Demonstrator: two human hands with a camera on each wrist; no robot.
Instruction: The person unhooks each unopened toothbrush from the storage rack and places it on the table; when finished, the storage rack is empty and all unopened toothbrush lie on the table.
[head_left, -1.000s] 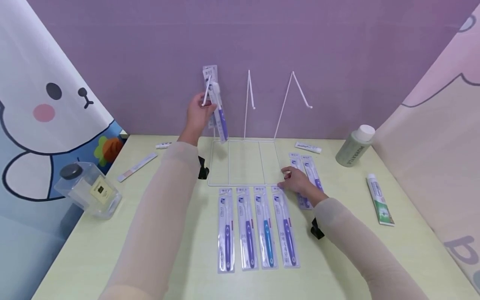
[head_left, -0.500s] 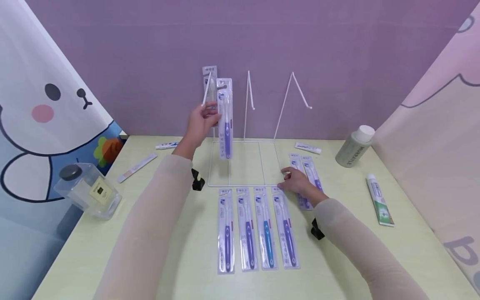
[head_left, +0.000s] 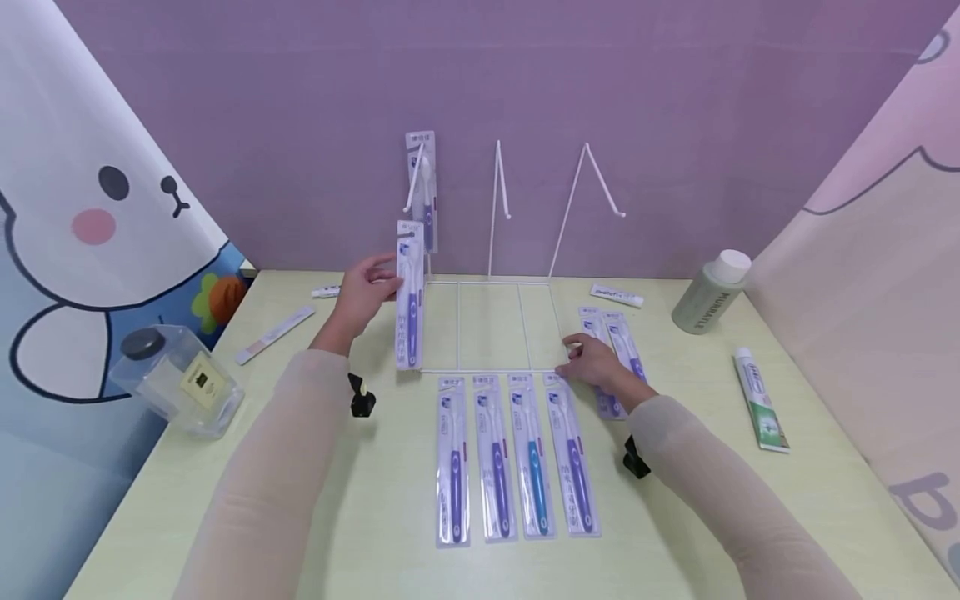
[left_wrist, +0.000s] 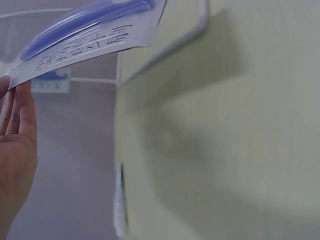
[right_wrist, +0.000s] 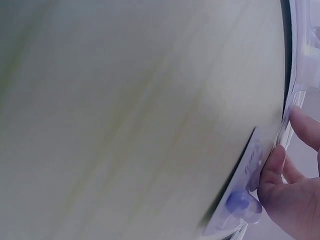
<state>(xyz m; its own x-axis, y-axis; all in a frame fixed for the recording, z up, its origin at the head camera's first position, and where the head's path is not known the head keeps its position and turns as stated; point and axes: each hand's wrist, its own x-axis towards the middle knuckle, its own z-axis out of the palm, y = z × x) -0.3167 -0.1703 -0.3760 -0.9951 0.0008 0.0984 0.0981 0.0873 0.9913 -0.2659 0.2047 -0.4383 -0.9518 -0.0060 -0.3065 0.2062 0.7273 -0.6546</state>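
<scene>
My left hand [head_left: 365, 296] pinches a packaged purple toothbrush [head_left: 410, 296] by its edge, holding it upright over the rack's front left side. In the left wrist view, the pack's lower end [left_wrist: 95, 37] slants past the fingertips. Behind it, another packaged toothbrush [head_left: 429, 183] hangs on the left hook of a white wire display rack [head_left: 487, 369]. The middle hook [head_left: 501, 179] and right hook [head_left: 600, 179] carry nothing. My right hand [head_left: 596, 362] holds the rack's front right corner between thumb and fingers. In the right wrist view, the right hand [right_wrist: 295, 195] shows beside a pack.
Several packaged toothbrushes [head_left: 497, 467] lie in a row before the rack; two more [head_left: 625, 342] lie right of it. Around them are small toothpaste tubes [head_left: 617, 295], a green-white tube [head_left: 761, 400], a grey-green bottle [head_left: 708, 296], a clear bottle [head_left: 180, 383] and a slim box [head_left: 274, 335].
My left hand has brought the packaged toothbrush away from the left hook, first rightward, then down and left. It has turned from tilted to upright. My right hand has stayed put.
</scene>
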